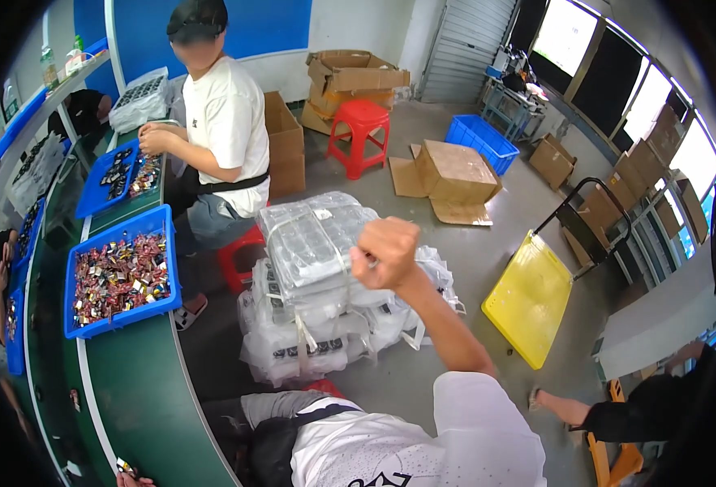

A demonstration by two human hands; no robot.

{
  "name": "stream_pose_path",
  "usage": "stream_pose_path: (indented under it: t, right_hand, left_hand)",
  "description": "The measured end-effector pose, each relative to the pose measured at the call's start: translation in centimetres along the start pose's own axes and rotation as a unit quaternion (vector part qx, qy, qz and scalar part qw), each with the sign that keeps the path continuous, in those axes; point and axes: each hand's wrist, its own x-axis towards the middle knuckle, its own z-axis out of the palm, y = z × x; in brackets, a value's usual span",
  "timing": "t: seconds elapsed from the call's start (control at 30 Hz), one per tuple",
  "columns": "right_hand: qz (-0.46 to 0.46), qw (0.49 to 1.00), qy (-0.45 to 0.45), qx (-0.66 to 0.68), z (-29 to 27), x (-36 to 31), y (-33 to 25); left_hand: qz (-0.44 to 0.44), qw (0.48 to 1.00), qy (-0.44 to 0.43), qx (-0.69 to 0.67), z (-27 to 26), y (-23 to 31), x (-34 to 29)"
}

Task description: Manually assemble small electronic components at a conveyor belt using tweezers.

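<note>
My right hand (386, 252) is closed in a fist at the end of my outstretched arm. It is over the right side of a bundle of clear-plastic-wrapped trays (305, 235), which tops a stack of similar bundles. A pale strap (337, 243) runs across that bundle toward my fingers; whether they grip it is hidden. At the lower left edge, just the fingers of my left hand (136, 480) show, closed on a small electronic part (125, 466) over the green workbench (143, 398). A blue bin (74, 312) on the bench holds many small red-wired parts (122, 276).
A seated co-worker (232, 122) handles parts beside another blue tray (90, 195). Red stools (359, 134), an open cardboard box (455, 170), a blue crate (479, 142) and a yellow platform trolley (528, 300) stand on the floor. At the right edge another person's leg (565, 406) shows.
</note>
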Motion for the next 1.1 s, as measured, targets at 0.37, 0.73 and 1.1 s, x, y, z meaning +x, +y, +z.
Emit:
stream_pose_path:
  t: [0.37, 0.73, 1.1]
  right_hand:
    - [0.049, 0.967, -0.13, 0.211, 5.4, -3.9, -6.7]
    - [0.083, 0.903, -0.233, 0.35, 7.7, -8.0, -12.7]
    - [0.049, 0.831, -0.373, 0.409, 9.7, -10.4, -16.1]
  left_hand:
    - [-0.016, 0.999, 0.016, 0.026, 2.8, 1.3, -0.1]
    - [-0.059, 0.996, 0.049, 0.037, 0.7, -3.1, 0.6]
    - [-0.053, 0.997, 0.043, 0.031, 3.9, -1.1, -0.5]
